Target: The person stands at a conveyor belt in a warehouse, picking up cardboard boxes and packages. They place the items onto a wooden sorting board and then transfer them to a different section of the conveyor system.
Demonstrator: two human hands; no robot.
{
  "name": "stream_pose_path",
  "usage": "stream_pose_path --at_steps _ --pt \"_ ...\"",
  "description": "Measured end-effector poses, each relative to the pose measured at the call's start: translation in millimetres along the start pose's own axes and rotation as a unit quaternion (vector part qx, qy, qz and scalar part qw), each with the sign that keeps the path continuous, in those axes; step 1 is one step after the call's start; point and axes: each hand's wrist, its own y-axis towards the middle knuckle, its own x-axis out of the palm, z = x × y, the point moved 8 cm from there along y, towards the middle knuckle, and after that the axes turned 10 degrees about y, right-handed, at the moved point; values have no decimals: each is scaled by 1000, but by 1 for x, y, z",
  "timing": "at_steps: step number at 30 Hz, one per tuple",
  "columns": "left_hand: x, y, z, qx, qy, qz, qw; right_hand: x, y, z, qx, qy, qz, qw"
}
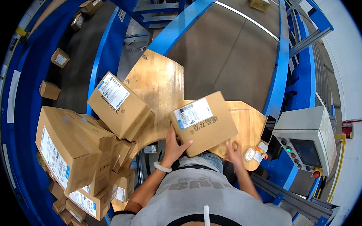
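A cardboard box [212, 127] with a white shipping label [193, 113] and dark print is tilted in front of my body, above the wooden worktop [158, 78]. My left hand [174, 145] grips its lower left corner, the thumb spread along the near edge. Just off the near right side of the box is my right hand [234, 154], fingers apart and slightly curled; whether a fingertip touches the cardboard cannot be told. Another labelled box [120, 106] rests on the left part of the worktop, partly over a similar box beneath it.
Stacked cartons [72, 144] crowd the left side. Small boxes lie along a dark conveyor [82, 55] beyond them. A wide belt [223, 57] runs ahead between blue rails. To the right are a phone [268, 128], small clear containers [250, 154] and a control box [304, 141].
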Motion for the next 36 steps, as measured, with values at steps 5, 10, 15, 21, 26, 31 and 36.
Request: stream_pose_path --at_steps 5,10,15,21,26,31,36 --pt "37 52 28 50 -135 -89 986 73 -23 -20 -169 321 -72 929" --pt "26 79 73 185 60 -9 981 109 27 -86 -209 324 -54 921" --pt "9 35 70 62 -150 -59 985 115 173 -167 -86 315 -98 940" --pt "-52 -26 13 -54 -353 94 929 408 16 -273 -254 64 -402 877" --pt "-95 -28 37 -89 -417 170 888 580 -42 -324 -580 -221 -365 694" --pt "-133 -48 7 -107 -413 244 871 513 -41 -292 -480 -150 -436 746" --pt "-117 -48 -2 -143 -180 287 930 266 4 -227 -497 -69 -261 825"
